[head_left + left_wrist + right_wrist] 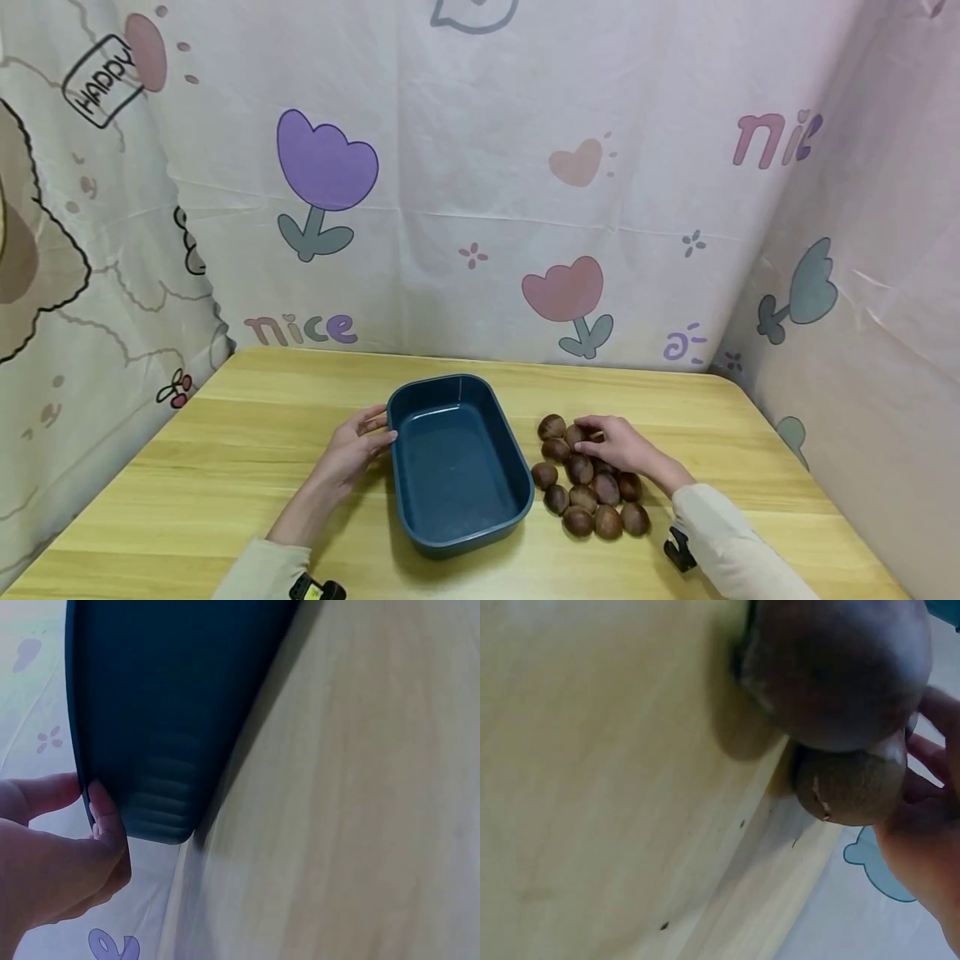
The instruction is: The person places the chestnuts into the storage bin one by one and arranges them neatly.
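Centrally, short of the far edge of the wood-grained table [225, 467], stands a dark-blue rectangular dish [457, 467], its left rim pinched by the left hand [348, 450], while toward the right edge lie clustered chestnuts [582, 497], the right hand [621, 442] touching them, whether gripping one cannot be told.

– what hangs beyond the left hand [347, 452]?
– a pale printed cloth [450, 292]; past that hand it bears a purple tulip [327, 167], with the word "nice" [292, 332] beneath.
– and beyond the right hand [621, 445]?
– a pink tulip [564, 292] a little to that hand's left, a purple swirl [677, 345] to its right.
– and under both hands?
– a light yellow table [262, 400] with wood grain.
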A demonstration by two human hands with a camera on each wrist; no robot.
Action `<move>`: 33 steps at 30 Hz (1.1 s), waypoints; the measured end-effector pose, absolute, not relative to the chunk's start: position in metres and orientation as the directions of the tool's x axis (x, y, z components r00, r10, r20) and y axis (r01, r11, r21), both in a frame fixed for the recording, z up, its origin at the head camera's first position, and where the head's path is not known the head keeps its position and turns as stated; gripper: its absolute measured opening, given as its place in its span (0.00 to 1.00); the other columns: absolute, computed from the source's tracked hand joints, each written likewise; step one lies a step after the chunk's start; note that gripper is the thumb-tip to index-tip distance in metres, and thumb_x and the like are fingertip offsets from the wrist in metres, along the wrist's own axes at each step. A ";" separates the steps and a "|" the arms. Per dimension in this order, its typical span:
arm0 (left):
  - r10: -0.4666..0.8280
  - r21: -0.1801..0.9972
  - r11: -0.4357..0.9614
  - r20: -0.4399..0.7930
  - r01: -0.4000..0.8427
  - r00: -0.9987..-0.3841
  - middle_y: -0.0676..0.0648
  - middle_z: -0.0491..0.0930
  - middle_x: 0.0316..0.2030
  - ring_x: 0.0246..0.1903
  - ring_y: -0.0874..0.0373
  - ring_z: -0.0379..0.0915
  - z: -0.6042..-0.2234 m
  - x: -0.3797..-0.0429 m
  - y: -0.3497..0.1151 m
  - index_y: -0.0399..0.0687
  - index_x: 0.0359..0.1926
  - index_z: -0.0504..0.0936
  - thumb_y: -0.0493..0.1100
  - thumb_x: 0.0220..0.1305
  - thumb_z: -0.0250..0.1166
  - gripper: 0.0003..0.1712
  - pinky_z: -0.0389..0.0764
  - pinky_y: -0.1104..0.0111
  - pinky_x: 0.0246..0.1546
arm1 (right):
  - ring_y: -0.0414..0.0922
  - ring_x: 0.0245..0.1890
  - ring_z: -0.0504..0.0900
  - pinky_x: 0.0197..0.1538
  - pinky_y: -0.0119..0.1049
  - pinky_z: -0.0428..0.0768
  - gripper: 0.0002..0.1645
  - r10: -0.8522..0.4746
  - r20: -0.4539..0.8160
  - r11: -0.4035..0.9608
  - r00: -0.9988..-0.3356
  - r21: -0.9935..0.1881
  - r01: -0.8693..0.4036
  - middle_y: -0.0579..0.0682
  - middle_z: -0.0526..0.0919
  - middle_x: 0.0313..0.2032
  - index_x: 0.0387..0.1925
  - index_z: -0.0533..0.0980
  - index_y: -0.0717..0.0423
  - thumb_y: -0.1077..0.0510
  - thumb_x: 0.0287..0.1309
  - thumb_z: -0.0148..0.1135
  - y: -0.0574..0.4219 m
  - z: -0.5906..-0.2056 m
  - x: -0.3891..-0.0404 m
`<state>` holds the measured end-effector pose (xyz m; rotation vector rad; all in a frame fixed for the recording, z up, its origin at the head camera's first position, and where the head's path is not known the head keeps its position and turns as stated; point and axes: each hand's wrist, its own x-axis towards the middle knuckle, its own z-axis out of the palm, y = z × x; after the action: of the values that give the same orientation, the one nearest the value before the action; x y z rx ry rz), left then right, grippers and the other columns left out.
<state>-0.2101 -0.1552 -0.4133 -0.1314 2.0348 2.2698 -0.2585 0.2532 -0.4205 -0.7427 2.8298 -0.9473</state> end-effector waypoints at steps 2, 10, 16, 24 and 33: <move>0.007 0.986 -0.114 -0.122 -0.122 -0.992 0.33 0.64 0.54 0.39 0.60 0.71 -0.414 -0.210 -0.155 0.29 0.69 0.56 0.26 0.65 0.56 0.34 0.76 0.72 0.42 | 0.58 0.47 0.80 0.49 0.49 0.78 0.27 -0.442 0.090 0.696 -0.893 -0.593 -0.405 0.63 0.81 0.46 0.54 0.74 0.74 0.59 0.58 0.67 0.255 -0.421 -0.260; 0.007 0.984 -0.130 -0.121 -0.121 -0.993 0.35 0.66 0.50 0.39 0.57 0.72 -0.415 -0.211 -0.153 0.30 0.69 0.56 0.26 0.64 0.57 0.34 0.76 0.73 0.40 | 0.53 0.42 0.82 0.45 0.45 0.80 0.27 -0.351 0.082 0.715 -0.933 -0.620 -0.323 0.59 0.83 0.44 0.50 0.78 0.69 0.55 0.52 0.71 0.259 -0.420 -0.263; 0.002 0.983 -0.135 -0.124 -0.123 -0.992 0.36 0.67 0.48 0.37 0.57 0.72 -0.416 -0.210 -0.155 0.30 0.69 0.56 0.26 0.64 0.57 0.34 0.76 0.73 0.40 | 0.52 0.41 0.83 0.45 0.44 0.80 0.28 -0.321 0.119 0.692 -0.940 -0.648 -0.318 0.57 0.83 0.42 0.50 0.78 0.68 0.53 0.52 0.71 0.253 -0.410 -0.269; 0.004 0.981 -0.142 -0.131 -0.130 -0.991 0.42 0.69 0.43 0.37 0.57 0.70 -0.416 -0.209 -0.156 0.31 0.69 0.56 0.26 0.65 0.57 0.34 0.75 0.73 0.39 | 0.48 0.43 0.81 0.47 0.45 0.78 0.28 -0.304 0.131 0.635 -0.944 -0.711 -0.303 0.53 0.84 0.43 0.52 0.79 0.64 0.49 0.56 0.69 0.238 -0.392 -0.280; 0.005 0.983 -0.140 -0.118 -0.118 -0.993 0.42 0.69 0.43 0.37 0.56 0.71 -0.416 -0.208 -0.155 0.30 0.69 0.56 0.26 0.64 0.57 0.34 0.75 0.72 0.39 | 0.46 0.43 0.80 0.47 0.44 0.78 0.27 -0.351 0.094 0.601 -0.932 -0.740 -0.301 0.50 0.83 0.42 0.52 0.79 0.60 0.48 0.55 0.69 0.210 -0.371 -0.288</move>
<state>-0.2083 -0.1550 -0.4164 -0.1327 2.0050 2.3083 -0.2884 0.2096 -0.3713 -0.5620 2.7561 -1.2559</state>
